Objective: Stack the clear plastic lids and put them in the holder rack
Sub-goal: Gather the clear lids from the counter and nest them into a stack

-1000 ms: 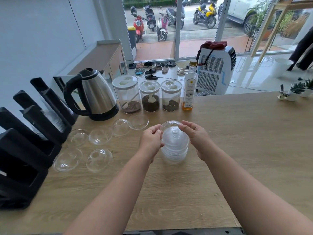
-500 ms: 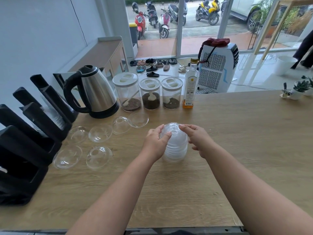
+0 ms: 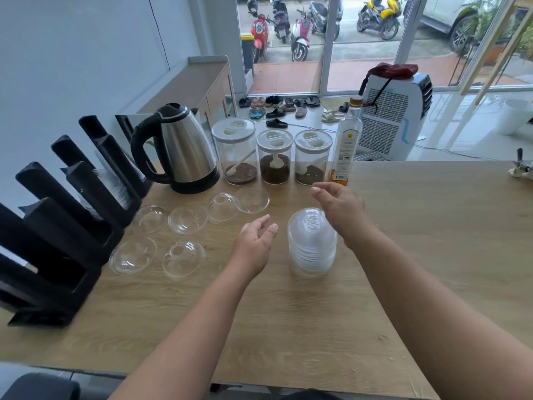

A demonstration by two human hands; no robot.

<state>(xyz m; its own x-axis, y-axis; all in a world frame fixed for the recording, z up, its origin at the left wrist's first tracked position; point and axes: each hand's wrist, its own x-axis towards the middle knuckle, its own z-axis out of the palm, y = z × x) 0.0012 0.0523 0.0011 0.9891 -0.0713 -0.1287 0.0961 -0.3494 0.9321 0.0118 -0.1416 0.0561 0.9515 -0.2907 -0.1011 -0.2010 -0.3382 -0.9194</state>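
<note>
A stack of clear dome lids (image 3: 312, 243) stands upright on the wooden counter (image 3: 418, 255), near the middle. My left hand (image 3: 255, 241) hovers just left of the stack, fingers apart, empty. My right hand (image 3: 339, 207) is lifted above and behind the stack, fingers loosely spread, holding nothing. Several loose clear lids lie to the left: one (image 3: 252, 199) near the jars, one (image 3: 222, 207) beside it, one (image 3: 187, 219), and others nearer the rack, such as one (image 3: 183, 259). The black holder rack (image 3: 57, 226) stands at the counter's left edge.
A steel kettle (image 3: 184, 148) stands at the back left. Three lidded jars (image 3: 274, 157) and a tall bottle (image 3: 344, 145) line the back edge. A small plant pot (image 3: 520, 170) sits at the far right. Bare counter lies to the right and front.
Both hands have let go of the lid stack. The left hand moved away to the left, the right hand lifted up and back. The stack stays standing on the counter.
</note>
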